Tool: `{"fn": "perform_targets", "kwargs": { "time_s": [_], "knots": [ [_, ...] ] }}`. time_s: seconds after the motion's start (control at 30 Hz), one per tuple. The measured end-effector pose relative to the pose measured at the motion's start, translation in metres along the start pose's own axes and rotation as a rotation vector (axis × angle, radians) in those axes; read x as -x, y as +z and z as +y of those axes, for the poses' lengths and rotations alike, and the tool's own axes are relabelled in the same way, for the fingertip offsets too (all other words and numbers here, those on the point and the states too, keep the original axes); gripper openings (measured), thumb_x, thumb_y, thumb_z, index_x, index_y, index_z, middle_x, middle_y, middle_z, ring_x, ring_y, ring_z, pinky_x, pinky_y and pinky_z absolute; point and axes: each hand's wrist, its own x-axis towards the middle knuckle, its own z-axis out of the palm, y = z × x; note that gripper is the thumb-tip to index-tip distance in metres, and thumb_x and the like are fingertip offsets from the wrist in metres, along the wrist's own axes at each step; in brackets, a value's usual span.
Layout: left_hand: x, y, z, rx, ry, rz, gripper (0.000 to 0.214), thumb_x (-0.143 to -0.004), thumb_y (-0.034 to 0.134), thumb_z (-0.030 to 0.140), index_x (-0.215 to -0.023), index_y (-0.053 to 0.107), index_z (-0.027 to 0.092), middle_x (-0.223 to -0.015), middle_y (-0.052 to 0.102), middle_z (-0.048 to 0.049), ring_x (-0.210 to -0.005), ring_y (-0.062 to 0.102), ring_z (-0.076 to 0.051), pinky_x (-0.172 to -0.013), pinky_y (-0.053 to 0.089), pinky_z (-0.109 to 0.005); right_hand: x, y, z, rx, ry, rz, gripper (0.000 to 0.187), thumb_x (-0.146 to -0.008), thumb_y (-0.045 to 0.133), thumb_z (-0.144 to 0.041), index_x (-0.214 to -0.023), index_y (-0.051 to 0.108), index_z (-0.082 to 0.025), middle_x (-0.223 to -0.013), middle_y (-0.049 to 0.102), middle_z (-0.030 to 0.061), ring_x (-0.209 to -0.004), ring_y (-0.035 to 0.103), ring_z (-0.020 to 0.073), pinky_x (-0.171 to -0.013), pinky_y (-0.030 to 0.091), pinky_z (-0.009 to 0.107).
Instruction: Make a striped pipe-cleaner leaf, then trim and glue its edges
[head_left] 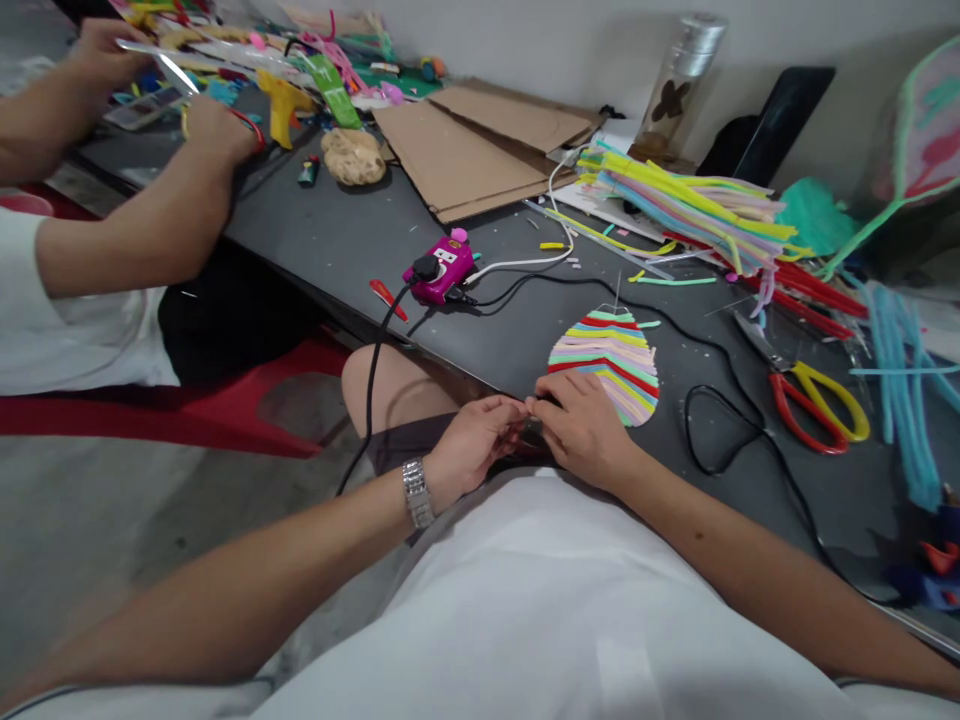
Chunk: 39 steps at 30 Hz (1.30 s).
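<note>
Head view: left hand [474,442] and right hand [583,432] pinched a small dark bit [535,431], steadying it together; striped leaf [609,362] lay just beyond the right fingers.

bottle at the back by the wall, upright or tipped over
Upright: the bottle stands on its base at the back of the table, with its silver cap on top.

Scissors [775,368], cardboard [465,150] and a pink socket [442,270] lie nearby
</note>
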Motion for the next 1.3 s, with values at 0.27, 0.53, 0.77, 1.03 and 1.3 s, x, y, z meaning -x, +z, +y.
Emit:
{"fn": "perform_targets", "kwargs": {
  "time_s": [0.27,0.53,0.77,1.03,1.3],
  "knots": [
    [0.005,0.002,-0.001,0.017,-0.007,0.016,0.018,-0.065,0.075,0.029,-0.065,0.061,0.017,-0.057,0.05,0.0055,-0.05,0.041,-0.006,-0.048,0.031,-0.02,0.002,-0.003,-0.004,0.04,-0.017,-0.036,0.023,-0.095,0.052,-0.013,-0.109,0.07,-0.014,-0.111,0.066,0.0136,-0.099,0.048,0.0266,-0.08,0.031,0.04],
    [0.004,0.0,-0.001,-0.269,0.219,0.059,0.02,-0.071,0.071,0.033,-0.068,0.063,0.015,-0.051,0.049,0.0054,-0.047,0.037,-0.007,-0.045,0.027,-0.021,0.005,-0.002,-0.008,0.086,0.006,-0.058,0.025,-0.101,0.048,-0.016,-0.114,0.069,-0.018,-0.113,0.066,0.013,-0.102,0.048,0.0271,-0.082,0.03,0.042],
    [0.002,-0.001,0.007,-0.181,0.096,0.01,0.013,-0.065,0.067,0.027,-0.063,0.061,0.016,-0.055,0.053,0.0029,-0.046,0.04,-0.007,-0.043,0.029,-0.021,-0.003,0.0,-0.001,0.002,0.044,-0.032,0.018,-0.097,0.055,-0.017,-0.093,0.072,-0.019,-0.102,0.067,0.0104,-0.094,0.051,0.0243,-0.077,0.031,0.039],
    [0.001,-0.007,0.005,-0.098,0.018,-0.013,0.014,-0.066,0.073,0.028,-0.069,0.069,0.014,-0.061,0.056,0.0003,-0.051,0.042,-0.007,-0.046,0.031,-0.02,-0.001,0.004,0.011,-0.294,0.158,0.173,0.02,-0.095,0.053,-0.014,-0.093,0.073,-0.019,-0.097,0.07,0.0098,-0.092,0.06,0.0225,-0.079,0.042,0.037],
    [-0.002,-0.008,0.003,-0.029,-0.019,-0.091,0.014,-0.064,0.075,0.027,-0.069,0.071,0.015,-0.064,0.057,-0.0007,-0.053,0.042,-0.007,-0.046,0.028,-0.02,-0.006,0.001,0.011,-0.309,0.186,0.064,0.02,-0.097,0.056,-0.018,-0.095,0.075,-0.02,-0.1,0.068,0.0095,-0.091,0.059,0.0226,-0.078,0.041,0.038]
  ]
}}
